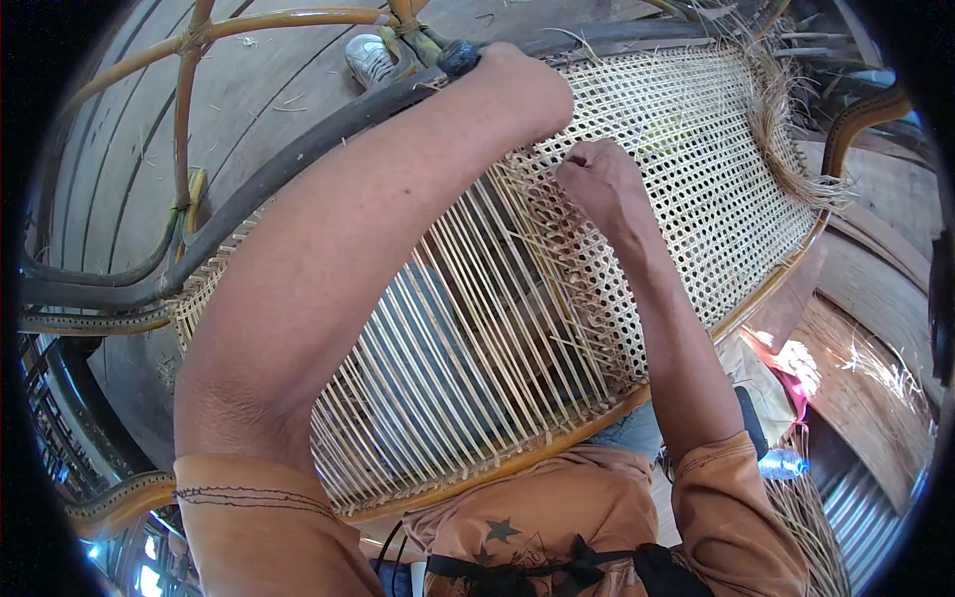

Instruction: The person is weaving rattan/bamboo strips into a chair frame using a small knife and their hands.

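A long rattan seat frame lies across my front, with a panel of pale woven cane [696, 139] on its right part. On its left part, bare cane strands [468, 328] run side by side between the near and far rails. My left hand [529, 82] reaches over to the far rail at the weave's edge, its fingers hidden behind the wrist and forearm. My right hand [600, 167] rests on the woven cane close to that edge, fingers curled and pressed together. What they pinch is too small to make out. Loose strand ends [572, 289] stick out along the weave's edge.
A bundle of loose cane fibres [786, 149] hangs over the panel's right end. A dark curved rail [298, 164] runs along the far side. Beyond it, a white shoe [370, 60] stands on the plank floor [279, 90]. A plastic bottle [783, 464] lies at right.
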The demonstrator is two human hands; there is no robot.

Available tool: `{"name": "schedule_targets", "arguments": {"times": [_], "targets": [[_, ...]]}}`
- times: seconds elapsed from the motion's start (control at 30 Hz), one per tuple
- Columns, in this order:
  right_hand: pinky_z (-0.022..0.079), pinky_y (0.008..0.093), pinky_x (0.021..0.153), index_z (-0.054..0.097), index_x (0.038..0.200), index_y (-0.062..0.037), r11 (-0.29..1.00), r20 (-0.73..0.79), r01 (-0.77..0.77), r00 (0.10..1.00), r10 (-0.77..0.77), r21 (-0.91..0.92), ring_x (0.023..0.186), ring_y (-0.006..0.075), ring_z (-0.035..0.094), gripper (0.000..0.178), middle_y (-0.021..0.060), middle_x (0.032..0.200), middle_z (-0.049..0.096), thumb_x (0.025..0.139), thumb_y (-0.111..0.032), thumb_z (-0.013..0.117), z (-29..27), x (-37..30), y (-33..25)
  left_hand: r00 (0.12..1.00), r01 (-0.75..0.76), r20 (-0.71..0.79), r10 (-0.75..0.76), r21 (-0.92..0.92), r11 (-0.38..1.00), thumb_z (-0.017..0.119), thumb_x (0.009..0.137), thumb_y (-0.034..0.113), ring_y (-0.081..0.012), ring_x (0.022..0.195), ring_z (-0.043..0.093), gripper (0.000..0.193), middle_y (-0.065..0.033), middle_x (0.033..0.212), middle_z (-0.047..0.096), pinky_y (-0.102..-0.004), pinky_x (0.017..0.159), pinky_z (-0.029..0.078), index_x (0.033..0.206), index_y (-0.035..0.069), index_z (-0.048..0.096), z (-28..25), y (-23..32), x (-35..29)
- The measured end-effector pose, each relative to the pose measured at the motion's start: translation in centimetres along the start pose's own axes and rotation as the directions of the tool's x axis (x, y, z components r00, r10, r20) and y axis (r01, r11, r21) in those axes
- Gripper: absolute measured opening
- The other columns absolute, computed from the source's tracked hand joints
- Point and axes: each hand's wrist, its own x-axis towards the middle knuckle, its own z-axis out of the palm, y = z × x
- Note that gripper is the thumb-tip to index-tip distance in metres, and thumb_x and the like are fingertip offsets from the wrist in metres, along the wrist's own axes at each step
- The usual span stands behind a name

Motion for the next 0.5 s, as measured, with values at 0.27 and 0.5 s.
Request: {"name": "schedule_targets", "arguments": {"times": [0.27,0.5], "targets": [[0.046,0.0394,0.06,0.064,0.078,0.0055,0.998,0.048,-0.062,0.997,0.061,0.018,0.059,0.0309,0.059,0.026,0.0227,0.064,0.058,0.071,-0.02,0.062,0.3,0.2,-0.5,0.998,-0.011,0.057,0.009,0.036,0.999,0.065,0.072,0.011,-0.024,0.086,0.067,0.022,-0.009,0.094,0.07,-0.0385,0.068,0.052,0.093,0.009,0.072,-1.4,1.4,0.0],[0.051,0.0393,0.071,0.067,0.087,0.003,0.985,0.139,-0.05,0.988,0.073,-0.164,0.076,0.0334,0.066,0.022,0.0269,0.08,0.063,0.078,-0.014,0.057,0.5,0.7,-1.9,0.995,-0.062,0.078,0.063,-0.014,0.998,0.069,0.071,0.013,-0.0264,0.085,0.067,0.024,-0.0108,0.092,0.069,-0.0397,0.071,0.052,0.094,0.006,0.071,-0.5,0.2,-0.8]]}}
